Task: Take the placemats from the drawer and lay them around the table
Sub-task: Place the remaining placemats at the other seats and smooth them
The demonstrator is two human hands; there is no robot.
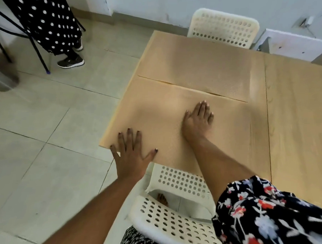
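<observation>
Two tan placemats lie flat on the light wooden table, edge to edge along its left side. The near placemat reaches the table's front left corner. The far placemat lies beyond it, by the far chair. My left hand presses flat with spread fingers on the near placemat's front left corner. My right hand lies flat with straight fingers on the middle of the same placemat. Neither hand grips anything. No drawer is in view.
A white perforated chair stands tucked at the table's near edge, right below me. A second white chair stands at the far side. A person in a dotted dress stands at the upper left by black metal legs.
</observation>
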